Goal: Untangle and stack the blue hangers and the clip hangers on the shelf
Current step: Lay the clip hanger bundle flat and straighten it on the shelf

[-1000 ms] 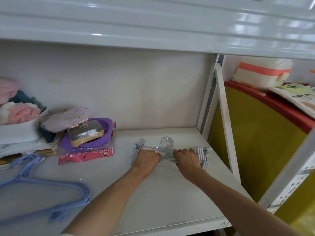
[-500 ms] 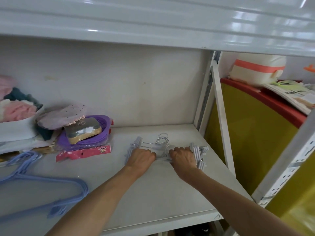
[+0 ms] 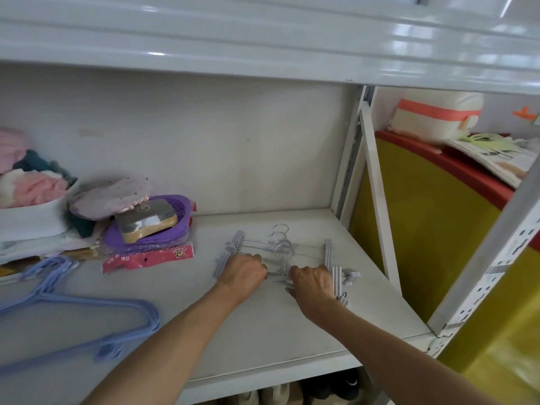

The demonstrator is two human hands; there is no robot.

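white bin (image 3: 32,220) holding fluffy cloths (image 3: 32,187)

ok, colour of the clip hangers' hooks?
Silver metal hooks on grey clip hangers; head view.

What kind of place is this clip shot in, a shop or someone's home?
Probably a home storage corner: a white metal shelf holds folded clothes and clip hangers, with shoes on the level below. No price tags or displays suggest a shop.
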